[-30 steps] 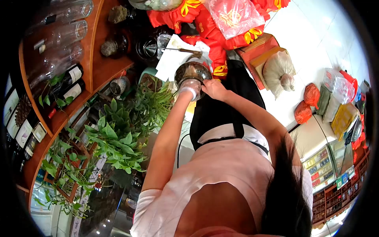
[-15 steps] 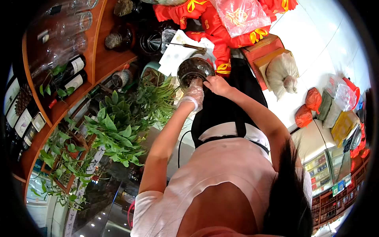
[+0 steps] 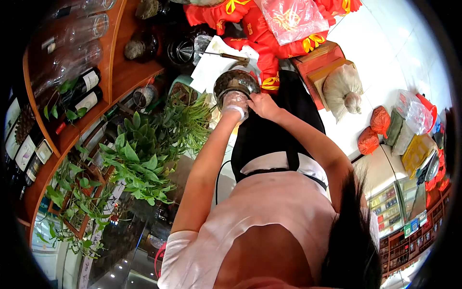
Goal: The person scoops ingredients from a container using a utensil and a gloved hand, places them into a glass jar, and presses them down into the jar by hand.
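A round, dark glass jar lies tilted in front of my lap, its mouth facing me. In a clear plastic glove, my left hand reaches in through the mouth. The jar hides its fingers, so what they hold, if anything, does not show. My bare right hand grips the right side of the jar's rim. Beyond the jar, a long tool with a brown handle rests over white paper.
Red cloth bags with yellow ribbons are heaped behind the jar. Leafy plants and a wooden bottle shelf stand on the left. To the right, a tied, filled bag sits on boxes.
My gloved left hand has pushed deeper into the jar, so its wrist is now close to the rim. My right hand stays on the rim.
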Demonstrator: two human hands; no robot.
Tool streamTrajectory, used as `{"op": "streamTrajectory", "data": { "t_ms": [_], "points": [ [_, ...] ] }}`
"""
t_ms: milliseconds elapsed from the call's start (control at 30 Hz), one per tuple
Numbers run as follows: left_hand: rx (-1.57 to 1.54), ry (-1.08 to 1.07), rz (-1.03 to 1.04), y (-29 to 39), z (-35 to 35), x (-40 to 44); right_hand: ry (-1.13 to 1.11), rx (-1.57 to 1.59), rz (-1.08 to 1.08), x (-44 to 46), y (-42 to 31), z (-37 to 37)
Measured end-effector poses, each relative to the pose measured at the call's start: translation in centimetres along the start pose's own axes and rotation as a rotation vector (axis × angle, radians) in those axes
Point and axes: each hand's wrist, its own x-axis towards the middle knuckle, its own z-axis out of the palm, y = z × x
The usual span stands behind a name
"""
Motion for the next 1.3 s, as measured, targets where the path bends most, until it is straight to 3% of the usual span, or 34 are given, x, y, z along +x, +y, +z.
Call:
{"op": "streamTrajectory", "data": {
  "t_ms": [133, 167, 200, 300, 433, 533, 567, 600, 700, 800, 833, 867, 933, 1000, 1133, 1200, 1300],
  "points": [
    [-0.090, -0.211, -0.139, 0.9, -1.9, 0.2, -0.022, 0.011, 0.026, -0.1, -0.4, -0.1],
    [-0.019, -0.259, -0.035, 0.7, -2.9, -0.3, -0.057, 0.002, 0.036, -0.1, -0.5, -0.3],
    [-0.084, -0.329, -0.081, 0.5, -3.9, -0.6, -0.087, -0.008, 0.047, -0.1, -0.4, -0.4],
    [0.038, -0.287, 0.074, -0.2, -4.4, -2.5, -0.109, 0.060, 0.108, 0.0, -0.2, -0.4],
    [-0.408, 0.245, 0.022, -0.9, -3.3, -6.3, -0.132, 0.120, 0.143, 0.1, -0.8, -1.0],
    [-0.483, 0.293, -0.084, -0.5, -2.1, -6.2, -0.061, 0.101, 0.064, 0.0, -0.2, -0.5],
    [-0.759, 0.256, -0.124, -0.2, -2.3, -6.1, 0.023, 0.063, -0.018, -0.1, 0.1, -0.1],
    [-0.758, 0.254, -0.122, -0.1, -2.2, -5.7, 0.024, 0.064, -0.016, -0.1, 0.1, -0.1],
    [-0.591, 0.503, 0.137, 0.2, -1.6, -4.7, -0.015, 0.090, 0.018, -0.2, -0.2, -0.3],
    [-0.784, 0.409, 0.050, -0.3, -0.6, -6.6, -0.150, 0.141, 0.150, 0.1, -0.7, -1.2],
    [-0.495, 0.428, 0.065, 0.3, -0.9, -7.4, -0.141, 0.132, 0.137, 0.2, -0.7, -1.2],
    [-0.493, 0.427, 0.058, 0.0, 0.5, -7.0, -0.133, 0.124, 0.121, 0.2, -0.8, -1.2],
    [-0.380, 0.231, -0.027, -0.7, 3.3, -5.4, -0.137, 0.151, 0.122, 0.2, -0.7, -1.1],
    [-0.402, 0.260, -0.019, -0.6, 3.0, -4.3, -0.081, 0.109, 0.018, 0.2, 0.0, -0.5],
    [-0.062, 0.198, -0.023, -0.7, 3.0, -1.1, -0.144, 0.120, 0.127, 0.2, -0.6, -1.1],
    [-0.175, 0.004, -0.249, 0.0, 1.5, -1.1, -0.159, 0.140, 0.141, 0.2, -0.8, -1.0],
    [-0.072, 0.097, -0.150, -0.2, 2.6, -0.2, -0.081, 0.066, 0.061, 0.2, 0.5, -0.1]
  ]
}}
